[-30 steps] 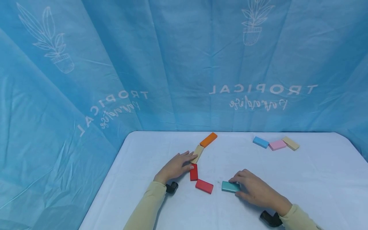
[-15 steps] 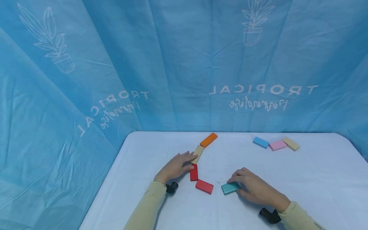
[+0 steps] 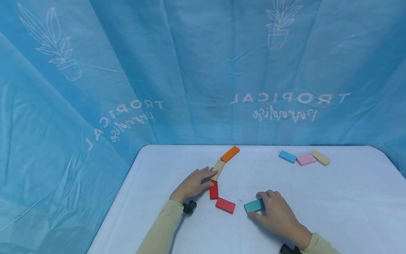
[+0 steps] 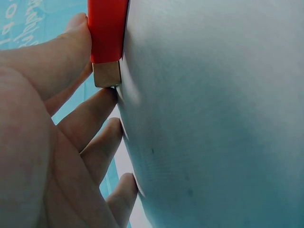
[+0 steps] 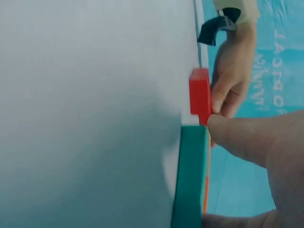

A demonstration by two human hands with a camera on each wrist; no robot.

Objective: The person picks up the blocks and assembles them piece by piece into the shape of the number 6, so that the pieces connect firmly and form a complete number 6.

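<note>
I see the right hand (image 3: 277, 217) bent round the green block (image 3: 253, 206), pinching it between thumb and fingers on the table (image 3: 234, 233), right of the lower red block (image 3: 225, 205) and apart from it. My view shows the left hand (image 3: 191, 184) spread, gripping nothing, its fingers at the tan block (image 3: 219, 168) and thumb on the upper red block (image 3: 214, 192).

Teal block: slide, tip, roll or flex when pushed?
The teal block probably slides rather than tips, lying flat on its broad face on the white table. Its straight, crisp edges suggest it's stiff. Flat faces should make rolling unlikely.
</note>
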